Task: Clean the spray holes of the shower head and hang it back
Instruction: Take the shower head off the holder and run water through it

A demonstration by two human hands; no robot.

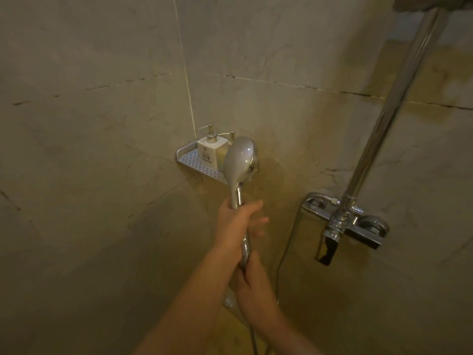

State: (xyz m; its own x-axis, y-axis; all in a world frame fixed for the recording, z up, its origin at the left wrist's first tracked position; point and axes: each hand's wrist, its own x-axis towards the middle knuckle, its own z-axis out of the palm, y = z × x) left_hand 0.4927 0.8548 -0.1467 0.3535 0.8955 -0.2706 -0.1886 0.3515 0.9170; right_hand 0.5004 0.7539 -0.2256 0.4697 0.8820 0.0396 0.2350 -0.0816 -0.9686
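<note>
my left hand (234,221) wraps the shower head (239,163) handle, head upright with its back to me, overlapping the corner shelf (190,160) edge. right hand (252,283) clamps the handle base by the hose (284,252). mixer tap (343,221) well apart, bare wall between.

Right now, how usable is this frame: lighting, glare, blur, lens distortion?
Head view: dim, yellowish light; wide-angle bending curves the tile seams and tilts the riser pipe; glare spots on the shower head back and the mixer tap; fingertips of the left hand slightly motion-blurred; the right hand is sharper; spray holes face away, unseen.
</note>
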